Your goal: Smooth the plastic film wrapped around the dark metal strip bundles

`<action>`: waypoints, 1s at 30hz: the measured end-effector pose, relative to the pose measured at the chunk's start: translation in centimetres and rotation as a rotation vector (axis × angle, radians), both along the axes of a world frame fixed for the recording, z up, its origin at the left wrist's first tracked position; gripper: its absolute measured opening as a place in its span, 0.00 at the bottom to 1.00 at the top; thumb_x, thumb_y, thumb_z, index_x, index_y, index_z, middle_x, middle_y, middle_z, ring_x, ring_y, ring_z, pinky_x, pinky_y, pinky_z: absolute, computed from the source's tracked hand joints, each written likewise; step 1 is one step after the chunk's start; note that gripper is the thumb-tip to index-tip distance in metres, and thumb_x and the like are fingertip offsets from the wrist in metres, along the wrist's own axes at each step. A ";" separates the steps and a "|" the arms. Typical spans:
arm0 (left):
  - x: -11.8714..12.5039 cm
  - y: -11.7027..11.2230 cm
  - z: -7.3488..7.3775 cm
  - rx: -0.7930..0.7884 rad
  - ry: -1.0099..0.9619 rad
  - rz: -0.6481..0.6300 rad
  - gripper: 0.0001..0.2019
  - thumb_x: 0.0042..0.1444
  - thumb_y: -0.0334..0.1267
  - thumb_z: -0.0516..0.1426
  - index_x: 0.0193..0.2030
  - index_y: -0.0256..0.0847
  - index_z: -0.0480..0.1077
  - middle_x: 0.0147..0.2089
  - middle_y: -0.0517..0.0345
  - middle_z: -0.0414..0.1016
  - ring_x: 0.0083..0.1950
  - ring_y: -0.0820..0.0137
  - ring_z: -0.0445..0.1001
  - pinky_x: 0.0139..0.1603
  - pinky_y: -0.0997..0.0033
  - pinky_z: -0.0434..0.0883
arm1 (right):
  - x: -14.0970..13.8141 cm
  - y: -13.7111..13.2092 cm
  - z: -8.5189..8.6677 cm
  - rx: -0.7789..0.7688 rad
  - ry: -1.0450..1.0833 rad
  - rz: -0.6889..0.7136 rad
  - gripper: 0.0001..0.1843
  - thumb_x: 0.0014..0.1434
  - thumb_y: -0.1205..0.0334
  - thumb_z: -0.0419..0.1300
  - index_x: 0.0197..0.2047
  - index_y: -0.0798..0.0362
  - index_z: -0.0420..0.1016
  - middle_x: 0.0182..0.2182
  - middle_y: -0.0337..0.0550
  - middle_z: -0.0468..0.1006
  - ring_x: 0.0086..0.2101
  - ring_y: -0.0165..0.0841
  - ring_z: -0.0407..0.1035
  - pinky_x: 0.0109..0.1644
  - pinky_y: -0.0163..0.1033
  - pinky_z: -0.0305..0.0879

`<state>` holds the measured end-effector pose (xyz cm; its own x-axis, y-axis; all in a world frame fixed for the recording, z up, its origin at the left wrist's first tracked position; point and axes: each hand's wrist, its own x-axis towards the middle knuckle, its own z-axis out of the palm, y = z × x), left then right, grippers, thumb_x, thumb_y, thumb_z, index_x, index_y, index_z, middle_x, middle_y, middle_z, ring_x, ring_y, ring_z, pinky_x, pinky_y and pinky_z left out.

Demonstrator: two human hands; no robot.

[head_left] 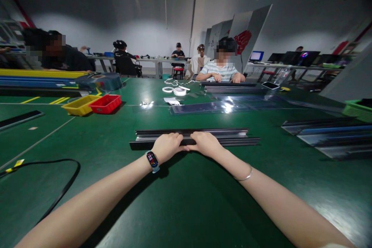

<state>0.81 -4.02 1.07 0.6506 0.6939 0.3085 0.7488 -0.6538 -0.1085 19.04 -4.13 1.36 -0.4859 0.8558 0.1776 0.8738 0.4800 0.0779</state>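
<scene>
Both my hands rest side by side on a stack of long dark metal strips lying crosswise on the green table. My left hand, with a smartwatch on its wrist, curls its fingers over the near edge of the strips. My right hand, with a thin bracelet on the wrist, grips the same strips right beside it, fingers bent over the top. The two hands touch at the thumbs.
A yellow tray and a red tray sit at the left. A black cable loops at the near left. Tape rolls and clear sheets lie ahead. More strips lie right. A person sits across; others work behind.
</scene>
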 end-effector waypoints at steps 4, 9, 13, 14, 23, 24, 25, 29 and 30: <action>0.1 0.2 -0.5 0.022 -0.013 0.010 0.22 0.56 0.54 0.41 0.32 0.37 0.64 0.31 0.52 0.69 0.36 0.66 0.70 0.34 0.70 0.63 | -0.1 0.0 -0.1 0.013 0.004 -0.012 0.33 0.48 0.33 0.42 0.32 0.55 0.69 0.31 0.50 0.73 0.35 0.37 0.68 0.37 0.37 0.60; 0.2 0.5 -0.7 0.037 -0.011 0.000 0.23 0.57 0.53 0.40 0.31 0.36 0.64 0.31 0.51 0.69 0.35 0.66 0.69 0.34 0.69 0.64 | 0.0 0.4 -0.2 0.015 0.006 0.002 0.35 0.47 0.31 0.41 0.31 0.55 0.69 0.30 0.50 0.73 0.34 0.38 0.69 0.37 0.37 0.59; 0.1 0.5 -0.7 0.047 0.006 -0.014 0.23 0.58 0.52 0.39 0.31 0.35 0.65 0.31 0.50 0.70 0.35 0.67 0.69 0.34 0.70 0.63 | 0.1 0.6 -0.3 0.012 0.002 0.018 0.35 0.46 0.31 0.42 0.31 0.56 0.70 0.30 0.50 0.74 0.34 0.38 0.69 0.37 0.37 0.59; 0.1 0.5 -0.8 0.050 0.012 -0.022 0.23 0.58 0.52 0.39 0.31 0.35 0.65 0.31 0.50 0.70 0.35 0.67 0.69 0.34 0.70 0.63 | 0.1 0.7 -0.3 0.011 0.000 0.018 0.35 0.46 0.31 0.42 0.31 0.56 0.70 0.29 0.50 0.74 0.34 0.38 0.69 0.37 0.37 0.59; 0.3 -0.2 -0.6 0.063 -0.030 0.025 0.24 0.58 0.52 0.39 0.31 0.36 0.66 0.32 0.49 0.71 0.35 0.66 0.70 0.34 0.69 0.64 | 0.1 -0.2 -0.4 0.050 0.006 0.008 0.30 0.49 0.34 0.44 0.32 0.54 0.69 0.32 0.47 0.74 0.35 0.36 0.68 0.36 0.36 0.57; 0.3 -0.3 -0.5 0.059 -0.032 0.027 0.24 0.58 0.52 0.39 0.31 0.36 0.66 0.32 0.49 0.71 0.35 0.66 0.70 0.34 0.69 0.64 | 0.1 -0.5 -0.4 0.058 0.011 0.009 0.29 0.50 0.35 0.44 0.33 0.53 0.69 0.33 0.47 0.73 0.35 0.35 0.68 0.36 0.35 0.57; 0.2 -0.4 -0.5 0.057 -0.034 0.030 0.24 0.58 0.52 0.39 0.31 0.36 0.66 0.32 0.49 0.71 0.36 0.67 0.70 0.34 0.69 0.64 | 0.1 -0.7 -0.3 0.066 0.016 0.012 0.28 0.50 0.36 0.45 0.34 0.53 0.68 0.33 0.46 0.73 0.35 0.35 0.67 0.35 0.35 0.57; 0.0 -0.8 -0.2 0.071 -0.048 0.066 0.24 0.59 0.51 0.38 0.31 0.36 0.66 0.32 0.49 0.71 0.34 0.66 0.70 0.33 0.69 0.63 | -0.5 -1.6 0.1 0.109 0.041 0.049 0.27 0.51 0.37 0.46 0.35 0.54 0.67 0.33 0.47 0.72 0.36 0.35 0.66 0.37 0.36 0.57; 0.0 -0.9 -0.2 0.085 -0.056 0.074 0.24 0.59 0.51 0.38 0.32 0.36 0.66 0.31 0.49 0.71 0.34 0.66 0.70 0.33 0.69 0.63 | -0.7 -1.7 0.2 0.120 0.047 0.065 0.26 0.51 0.38 0.47 0.35 0.54 0.66 0.33 0.47 0.71 0.36 0.35 0.65 0.38 0.36 0.56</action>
